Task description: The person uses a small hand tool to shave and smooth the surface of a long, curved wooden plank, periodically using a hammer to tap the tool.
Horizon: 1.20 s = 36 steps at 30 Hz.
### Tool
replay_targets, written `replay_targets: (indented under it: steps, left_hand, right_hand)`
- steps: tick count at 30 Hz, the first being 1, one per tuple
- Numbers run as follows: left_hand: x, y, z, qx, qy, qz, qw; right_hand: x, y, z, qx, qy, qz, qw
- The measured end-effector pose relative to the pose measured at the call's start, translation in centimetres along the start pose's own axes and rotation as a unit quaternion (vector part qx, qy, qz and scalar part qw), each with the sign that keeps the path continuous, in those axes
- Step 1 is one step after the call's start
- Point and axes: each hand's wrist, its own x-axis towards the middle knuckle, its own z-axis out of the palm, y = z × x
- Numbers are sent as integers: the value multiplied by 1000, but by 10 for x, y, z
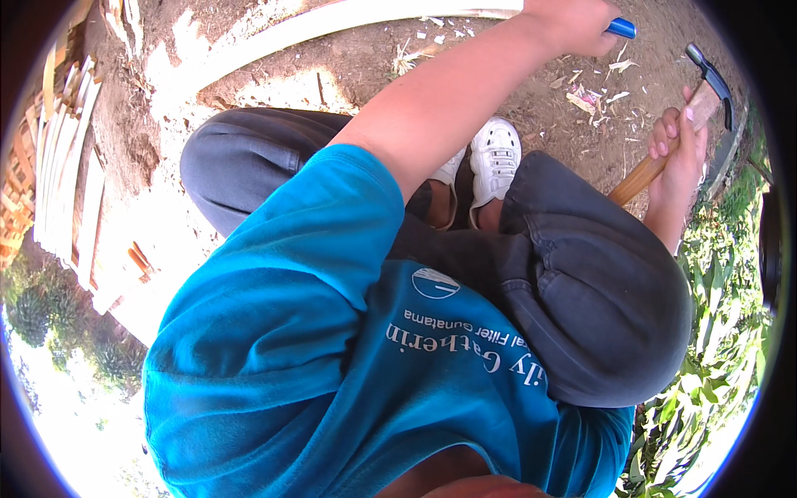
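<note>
Hammer [701, 104] in grasp: curling the fingers of the right hand [682, 153] around its wooden handle, with the dark metal head sitting just beyond that hand, away from the body and touching nothing. Clenching the left hand [573, 25] farther out, around a blue-ended tool [622, 28] of unclear kind, with only the blue end poking out on the side toward the right hand. Seeing a long pale strip [332, 23] of wood curving in from the left up to the left hand; impossible to tell whether gripping it too or merely reaching across it. Noticing wood chips [581, 104] scattering the ground between the hands, and loose strips [66, 166] lying well to the left of both. Judging by the pose, probably steadying and lining up rather than striking. Calling next, seemingly, for a firm left grip, a clear view of the blue end and a measured right-hand swing, minding the left knuckles.
</note>
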Motion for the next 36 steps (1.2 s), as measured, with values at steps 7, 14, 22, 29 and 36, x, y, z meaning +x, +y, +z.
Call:
replay_targets:
  steps: [7,14,22,29,36]
  left_hand:
    - [-7,-4,-1,21,-26,-11,999]
    - [-5,-3,-7,23,-31,-32,999]
    - [-8,-4,-3,30,-23,-10,999]
    - [-8,-10,0,37,-9,-7,999]
    - [-7,-12,-1,61,-36,-15,997]
  right_hand:
    - [-6,13,12,-76,-47,71,993]
    - [-3,16,11,-77,-39,71,994]
    - [-2,24,10,-19,-3,37,999]
    - [-1,24,13,-69,-13,72,995]
    - [0,24,8,-84,-63,85,991]
